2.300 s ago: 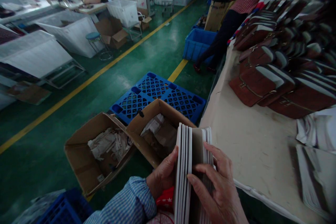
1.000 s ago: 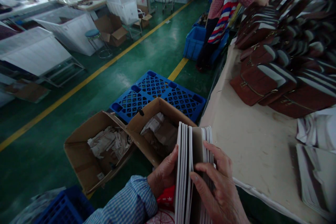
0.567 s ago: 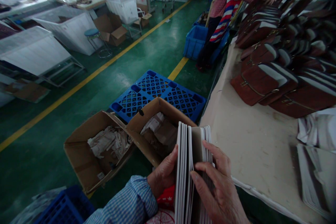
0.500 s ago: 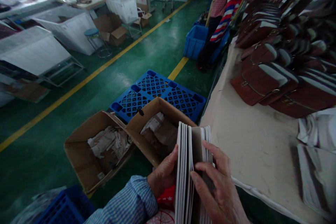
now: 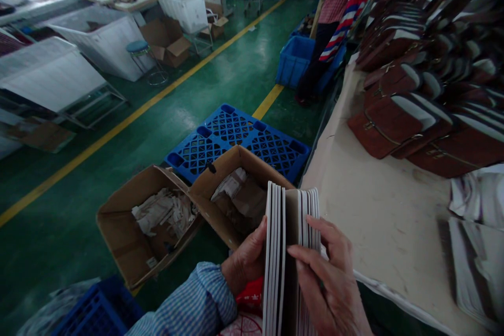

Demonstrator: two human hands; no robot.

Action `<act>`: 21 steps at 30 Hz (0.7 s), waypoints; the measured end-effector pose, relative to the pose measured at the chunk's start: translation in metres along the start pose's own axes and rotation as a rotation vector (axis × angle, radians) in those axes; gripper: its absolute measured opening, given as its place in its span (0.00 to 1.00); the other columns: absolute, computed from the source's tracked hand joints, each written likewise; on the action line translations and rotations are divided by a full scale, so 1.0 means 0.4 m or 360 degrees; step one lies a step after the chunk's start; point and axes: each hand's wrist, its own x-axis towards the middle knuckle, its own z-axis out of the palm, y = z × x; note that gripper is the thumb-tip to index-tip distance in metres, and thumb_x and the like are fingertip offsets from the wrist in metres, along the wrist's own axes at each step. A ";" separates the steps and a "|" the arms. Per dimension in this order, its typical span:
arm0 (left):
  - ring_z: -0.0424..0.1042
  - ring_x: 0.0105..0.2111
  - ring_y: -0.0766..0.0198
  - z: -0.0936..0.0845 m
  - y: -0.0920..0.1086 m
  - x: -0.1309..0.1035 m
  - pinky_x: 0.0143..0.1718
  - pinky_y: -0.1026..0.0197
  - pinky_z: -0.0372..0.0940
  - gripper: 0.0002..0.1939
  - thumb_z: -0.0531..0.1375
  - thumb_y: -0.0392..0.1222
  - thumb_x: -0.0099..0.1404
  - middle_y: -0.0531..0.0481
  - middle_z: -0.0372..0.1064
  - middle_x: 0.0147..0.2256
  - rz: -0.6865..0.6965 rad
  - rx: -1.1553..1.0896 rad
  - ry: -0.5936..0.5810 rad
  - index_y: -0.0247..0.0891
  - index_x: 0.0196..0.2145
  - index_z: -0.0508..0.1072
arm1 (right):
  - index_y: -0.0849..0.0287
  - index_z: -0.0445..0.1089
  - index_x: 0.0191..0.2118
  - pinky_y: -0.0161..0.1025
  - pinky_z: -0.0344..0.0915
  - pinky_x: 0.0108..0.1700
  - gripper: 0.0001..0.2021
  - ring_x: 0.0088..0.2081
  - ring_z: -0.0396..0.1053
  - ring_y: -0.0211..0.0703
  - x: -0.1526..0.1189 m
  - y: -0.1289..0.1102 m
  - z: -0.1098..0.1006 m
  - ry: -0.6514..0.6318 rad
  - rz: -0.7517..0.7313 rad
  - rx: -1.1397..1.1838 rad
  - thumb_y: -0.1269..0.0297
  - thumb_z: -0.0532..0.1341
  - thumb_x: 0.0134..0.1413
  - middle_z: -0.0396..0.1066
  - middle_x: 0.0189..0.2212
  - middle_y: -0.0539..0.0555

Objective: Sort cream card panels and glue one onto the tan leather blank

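Note:
Upright in front of me is a stack of thin, pale-edged flat panels, split by a gap near its middle. My left hand, in a blue checked sleeve, grips the left side of the stack with the thumb against the outer panel. On the other side, my right hand holds the right-hand bunch of panels. Its index fingertip touches a panel face at the gap, and another finger lies over the edges. The stack's lower end runs out of the picture.
Two open cardboard boxes with scraps stand left of the stack, beside a blue pallet. At right, a covered table bears brown bags and pale folded pieces. A person in a red checked shirt stands beyond.
More panels have gone over to the right-hand bunch, and the gap in the stack now lies further left. My right hand has shifted slightly right; my left hand stays put.

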 end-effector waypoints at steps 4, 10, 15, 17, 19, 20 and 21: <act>0.71 0.61 0.46 0.016 0.005 -0.006 0.65 0.50 0.64 0.37 0.59 0.67 0.70 0.38 0.73 0.60 0.0069 0.0030 -0.0113 0.32 0.62 0.74 | 0.53 0.72 0.46 0.65 0.63 0.58 0.04 0.65 0.54 0.64 0.015 -0.005 0.002 -0.0045 -0.0078 -0.0125 0.64 0.61 0.68 0.55 0.66 0.59; 0.71 0.60 0.45 0.017 0.005 -0.006 0.63 0.49 0.66 0.38 0.61 0.66 0.70 0.38 0.76 0.58 0.0080 0.0023 -0.0132 0.31 0.63 0.72 | 0.54 0.70 0.44 0.66 0.62 0.57 0.02 0.65 0.54 0.65 0.017 -0.001 0.010 -0.0054 -0.0067 -0.0154 0.65 0.61 0.68 0.54 0.66 0.60; 0.72 0.59 0.46 -0.004 -0.006 0.001 0.61 0.52 0.67 0.37 0.58 0.65 0.72 0.36 0.76 0.57 0.0072 0.0002 -0.0111 0.28 0.63 0.71 | 0.54 0.68 0.51 0.67 0.65 0.56 0.08 0.65 0.55 0.64 0.010 -0.004 0.007 -0.0076 -0.0039 -0.0173 0.66 0.59 0.69 0.53 0.66 0.62; 0.74 0.57 0.48 -0.014 -0.012 0.003 0.58 0.55 0.69 0.36 0.56 0.65 0.73 0.37 0.77 0.56 0.0052 -0.0006 -0.0068 0.29 0.62 0.72 | 0.53 0.68 0.55 0.67 0.66 0.56 0.12 0.65 0.55 0.63 0.009 -0.007 0.005 -0.0058 -0.0019 -0.0143 0.68 0.58 0.68 0.52 0.67 0.61; 0.75 0.56 0.49 -0.022 -0.017 0.005 0.56 0.56 0.70 0.37 0.54 0.66 0.74 0.36 0.77 0.55 0.0023 -0.0016 -0.0039 0.30 0.62 0.73 | 0.51 0.69 0.53 0.68 0.65 0.57 0.14 0.66 0.54 0.64 0.009 -0.013 0.004 -0.0033 -0.0058 -0.0101 0.72 0.56 0.68 0.51 0.68 0.59; 0.76 0.56 0.49 -0.023 -0.018 0.006 0.56 0.55 0.70 0.37 0.54 0.67 0.73 0.36 0.77 0.55 0.0009 -0.0019 -0.0033 0.30 0.61 0.73 | 0.51 0.71 0.52 0.69 0.64 0.57 0.14 0.67 0.53 0.65 0.009 -0.016 0.003 -0.0030 -0.0100 -0.0093 0.73 0.55 0.67 0.51 0.68 0.58; 0.76 0.56 0.49 -0.024 -0.019 0.006 0.57 0.55 0.70 0.38 0.54 0.67 0.73 0.35 0.77 0.55 0.0002 -0.0022 -0.0027 0.30 0.61 0.73 | 0.51 0.71 0.50 0.70 0.63 0.57 0.14 0.67 0.52 0.65 0.011 -0.020 0.003 -0.0032 -0.0132 -0.0097 0.74 0.55 0.66 0.51 0.69 0.57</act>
